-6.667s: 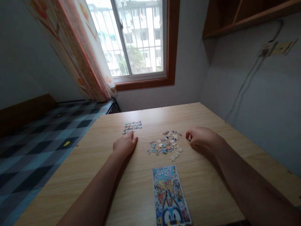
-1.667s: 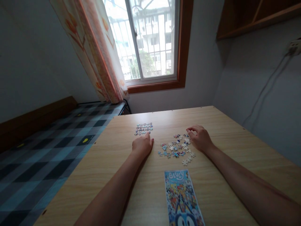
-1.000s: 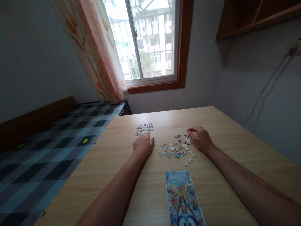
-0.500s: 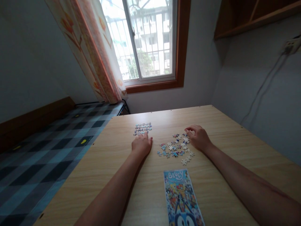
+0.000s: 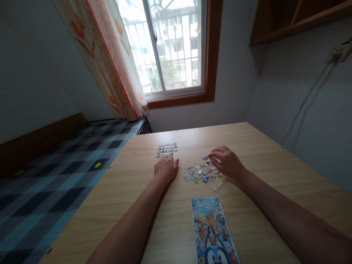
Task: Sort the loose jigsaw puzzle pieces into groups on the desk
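On a light wooden table (image 5: 247,143) lie several loose jigsaw pieces (image 5: 199,173) in a scattered heap. My right hand (image 5: 227,163) hovers over the heap's far right side, fingers curled toward a piece; whether it holds one is hidden. My left hand (image 5: 165,168) rests palm down, fingers together, just below a small joined patch of puzzle (image 5: 167,149). A colourful picture card (image 5: 213,231) marked "Bluey" lies near the front edge, between my forearms.
A bed with a blue checked cover (image 5: 49,172) stands left of the table. Behind are a window (image 5: 170,47) with a patterned curtain (image 5: 110,62), a wooden wall shelf (image 5: 297,18) at the upper right and a wall socket with a cable (image 5: 337,55).
My right hand has slid left from the heap's right edge onto its far pieces. The left hand has stayed put. The view shifted slightly.
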Available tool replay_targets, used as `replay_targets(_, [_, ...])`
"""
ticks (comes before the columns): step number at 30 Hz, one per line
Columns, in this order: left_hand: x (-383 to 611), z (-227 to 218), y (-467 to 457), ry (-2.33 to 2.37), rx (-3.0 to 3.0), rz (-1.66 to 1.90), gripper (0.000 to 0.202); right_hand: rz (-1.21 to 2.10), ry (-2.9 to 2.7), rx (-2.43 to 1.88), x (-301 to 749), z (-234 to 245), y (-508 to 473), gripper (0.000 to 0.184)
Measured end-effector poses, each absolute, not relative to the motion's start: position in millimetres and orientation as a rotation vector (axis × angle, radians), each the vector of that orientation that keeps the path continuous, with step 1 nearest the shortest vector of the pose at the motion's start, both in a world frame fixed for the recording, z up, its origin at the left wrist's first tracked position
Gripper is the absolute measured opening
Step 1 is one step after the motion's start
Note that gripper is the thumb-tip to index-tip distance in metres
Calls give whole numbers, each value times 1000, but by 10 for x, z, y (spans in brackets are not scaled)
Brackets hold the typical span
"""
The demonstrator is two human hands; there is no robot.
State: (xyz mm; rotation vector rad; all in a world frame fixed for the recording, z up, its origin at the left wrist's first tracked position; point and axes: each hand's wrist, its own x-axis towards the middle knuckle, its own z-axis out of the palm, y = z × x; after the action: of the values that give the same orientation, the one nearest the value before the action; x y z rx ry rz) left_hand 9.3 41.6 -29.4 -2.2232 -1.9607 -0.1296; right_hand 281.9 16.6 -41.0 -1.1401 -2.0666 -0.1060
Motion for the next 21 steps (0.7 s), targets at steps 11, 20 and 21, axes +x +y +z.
replay_targets(11, [71,-256,246,-1959,-2370,95,53,31,-2538,-895,2362,-221,-243,18])
replay_targets(20, [75,-119,190,-1892,-2461,228,61,-18,-2516,-915,2460,-221,-179,19])
replay_targets(21, [63,-106,187,-1850,-2499,243,62,-37,-2494,-930,2495,-218,-154,20])
